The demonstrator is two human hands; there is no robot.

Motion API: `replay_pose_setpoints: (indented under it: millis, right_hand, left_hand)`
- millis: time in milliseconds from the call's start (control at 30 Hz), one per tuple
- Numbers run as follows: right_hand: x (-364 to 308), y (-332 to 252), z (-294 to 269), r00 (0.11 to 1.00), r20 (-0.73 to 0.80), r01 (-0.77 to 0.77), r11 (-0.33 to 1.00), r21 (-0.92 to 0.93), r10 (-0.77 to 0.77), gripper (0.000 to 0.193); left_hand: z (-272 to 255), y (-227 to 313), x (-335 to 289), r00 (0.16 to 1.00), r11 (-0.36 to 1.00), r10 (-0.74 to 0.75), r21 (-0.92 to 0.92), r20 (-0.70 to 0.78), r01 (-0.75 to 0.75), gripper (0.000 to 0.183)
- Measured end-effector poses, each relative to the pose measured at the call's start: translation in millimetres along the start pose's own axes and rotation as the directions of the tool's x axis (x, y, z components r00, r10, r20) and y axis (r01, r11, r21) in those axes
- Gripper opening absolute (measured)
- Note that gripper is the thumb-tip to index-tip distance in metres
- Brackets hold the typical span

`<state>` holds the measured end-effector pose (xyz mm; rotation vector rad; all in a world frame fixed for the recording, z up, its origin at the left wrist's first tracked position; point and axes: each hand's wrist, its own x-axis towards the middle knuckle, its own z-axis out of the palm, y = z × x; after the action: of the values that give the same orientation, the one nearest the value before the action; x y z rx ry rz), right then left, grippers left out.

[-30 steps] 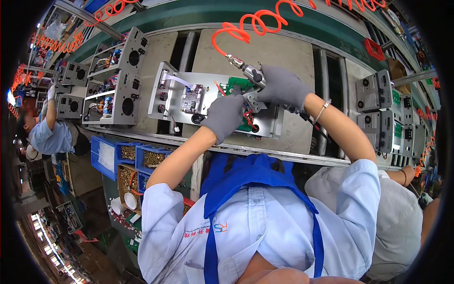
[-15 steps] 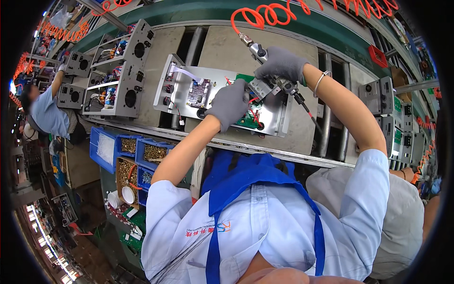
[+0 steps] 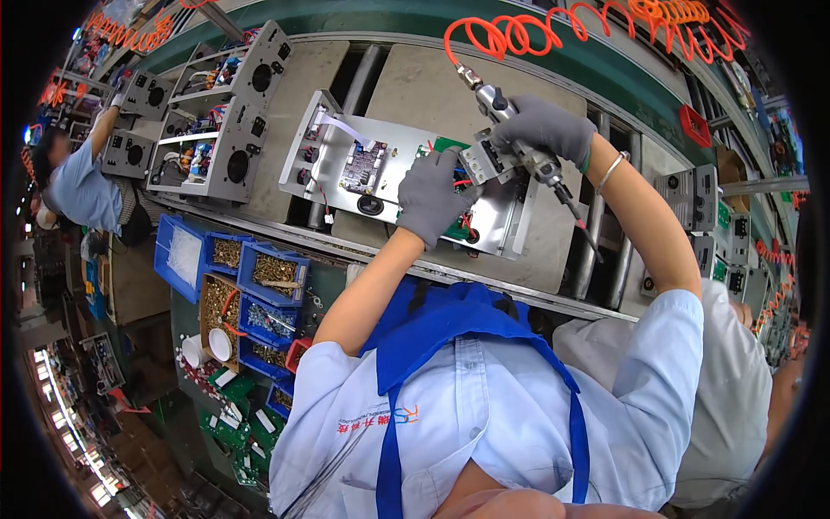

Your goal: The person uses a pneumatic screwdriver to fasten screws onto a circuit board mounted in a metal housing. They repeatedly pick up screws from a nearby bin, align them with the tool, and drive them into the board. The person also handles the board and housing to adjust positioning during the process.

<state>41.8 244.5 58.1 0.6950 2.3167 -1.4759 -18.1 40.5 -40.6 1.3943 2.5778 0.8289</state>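
My right hand (image 3: 545, 130), in a grey glove, is wrapped round an air screwdriver (image 3: 540, 162), whose bit points down and to the right, away from the chassis. Beside that grip is a small silver metal block (image 3: 486, 162) with holes, raised and tilted; what holds it is partly hidden. My gloved left hand (image 3: 432, 195) lies over a green circuit board (image 3: 451, 145) with its thumb spread from the fingers, touching the board area and red wires. Both parts are at the right of an open sheet-metal chassis (image 3: 393, 143). A smaller dark circuit board (image 3: 363, 166) sits at its left.
The chassis lies across a board on a roller conveyor (image 3: 354, 82). Grey metal cases (image 3: 229, 130) stand at left, others (image 3: 692, 190) at right. Blue screw bins (image 3: 272, 272) lie below left. A coiled orange air hose (image 3: 510, 39) rises from the screwdriver. Two other people are nearby.
My right hand and the screwdriver have moved right, away from the board. The metal block is more tilted and shifted slightly right. My left hand moved a little right, its thumb now farther out.
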Motion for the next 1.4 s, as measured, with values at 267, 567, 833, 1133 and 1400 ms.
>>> replay_pose_setpoints:
  millis: [267,567,833,1133,1400]
  right_hand:
    - [-10,0,12,0.990,0.080,0.129,0.975,-0.183,-0.116,0.054]
    - [-13,6,35,0.993,0.081,0.061,0.959,0.275,-0.086,0.042]
    - [-20,-5,40,0.997,0.006,0.077,0.974,0.214,-0.080,0.040]
    - [-20,-2,40,0.998,0.010,0.056,0.965,0.256,-0.061,0.035]
    - [-24,-6,43,0.995,0.009,0.092,0.975,0.201,-0.095,0.039]
  left_hand:
    - [3,-11,-5,0.996,0.991,-0.009,-0.133,-0.090,-0.003,0.045]
    - [-38,-20,-18,0.998,0.921,-0.041,-0.386,0.047,0.056,0.037]
    - [-72,-16,-25,0.986,0.497,0.100,-0.865,0.130,0.064,0.025]
    - [-110,4,-36,0.983,0.910,-0.073,-0.414,-0.170,-0.004,0.060]
    - [-33,-8,-33,0.991,0.817,-0.129,-0.570,-0.042,0.082,0.024]
